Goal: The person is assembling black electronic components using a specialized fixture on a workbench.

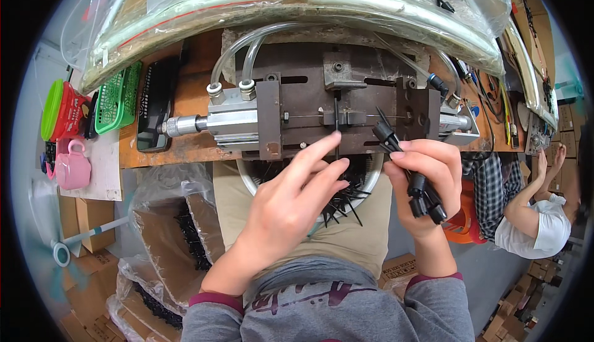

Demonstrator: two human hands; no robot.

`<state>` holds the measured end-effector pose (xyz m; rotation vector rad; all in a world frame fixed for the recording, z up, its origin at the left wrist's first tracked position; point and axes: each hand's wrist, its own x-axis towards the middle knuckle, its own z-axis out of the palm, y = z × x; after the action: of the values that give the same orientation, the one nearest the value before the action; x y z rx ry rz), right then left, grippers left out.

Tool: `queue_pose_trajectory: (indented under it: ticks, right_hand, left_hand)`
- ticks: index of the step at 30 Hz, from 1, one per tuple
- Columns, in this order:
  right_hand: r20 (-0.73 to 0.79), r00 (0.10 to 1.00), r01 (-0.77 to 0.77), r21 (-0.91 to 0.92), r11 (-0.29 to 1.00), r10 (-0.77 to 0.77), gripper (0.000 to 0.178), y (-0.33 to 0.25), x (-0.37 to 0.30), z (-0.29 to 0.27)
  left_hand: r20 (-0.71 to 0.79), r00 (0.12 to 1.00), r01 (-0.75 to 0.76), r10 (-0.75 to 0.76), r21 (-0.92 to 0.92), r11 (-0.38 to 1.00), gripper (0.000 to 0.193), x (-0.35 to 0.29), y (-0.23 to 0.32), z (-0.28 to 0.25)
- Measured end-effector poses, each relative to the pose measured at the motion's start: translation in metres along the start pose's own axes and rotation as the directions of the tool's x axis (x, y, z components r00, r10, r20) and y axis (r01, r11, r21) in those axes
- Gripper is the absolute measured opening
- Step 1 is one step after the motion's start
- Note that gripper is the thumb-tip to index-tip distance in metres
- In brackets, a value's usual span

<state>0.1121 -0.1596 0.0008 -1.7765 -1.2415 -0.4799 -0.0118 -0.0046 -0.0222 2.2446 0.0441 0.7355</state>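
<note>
My right hand (427,178) is closed around several black plastic pieces (419,188) with ribbed, cylinder-like heads; a thin pointed stem sticks up from the bunch. With its fingers stretched out and apart, my left hand (291,200) reaches to the middle of a dark metal fixture (303,104). Its index fingertip is at a thin black rod (336,110) standing along the fixture's small central block (352,118); whether they touch I cannot tell. On my lap, partly hidden by my left hand, a round white-rimmed container (375,178) holds many thin black sticks (349,203).
Silver air cylinders (232,128) with clear hoses (232,48) flank the fixture. Left on the bench are a black basket (154,107), a green basket (120,98) and a pink cup (73,166). Plastic-lined boxes (164,237) stand at lower left. Another person (535,227) is at right.
</note>
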Motion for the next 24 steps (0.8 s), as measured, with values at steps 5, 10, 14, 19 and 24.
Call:
queue_pose_trajectory:
  ticks: [5, 10, 14, 19, 24]
  right_hand:
    - [0.049, 0.948, -0.313, 0.310, 0.898, 0.314, 0.015, -0.006, -0.004, -0.008]
    - [0.120, 0.842, -0.453, 0.688, 0.567, 0.527, 0.010, -0.002, -0.004, -0.011]
    - [0.256, 0.728, -0.556, 0.763, 0.329, 0.636, 0.010, -0.004, -0.003, -0.017]
    - [0.443, 0.603, -0.658, 0.746, 0.101, 0.663, 0.009, -0.005, 0.000, -0.021]
    - [0.625, 0.532, -0.759, 0.651, -0.004, 0.571, 0.009, -0.011, 0.004, -0.021]
  left_hand:
    - [0.086, 0.986, -0.164, 0.144, 0.312, 0.936, 0.023, 0.006, -0.002, 0.012]
    - [0.092, 0.989, -0.143, 0.116, 0.400, 0.905, 0.028, 0.017, 0.004, 0.011]
    - [0.113, 0.988, -0.146, 0.109, 0.399, 0.905, 0.029, 0.018, 0.003, 0.009]
    - [0.088, 0.992, -0.100, 0.085, 0.185, 0.978, 0.037, 0.021, 0.006, -0.002]
    - [0.109, 0.972, -0.199, 0.209, -0.094, 0.975, 0.039, 0.019, 0.021, -0.016]
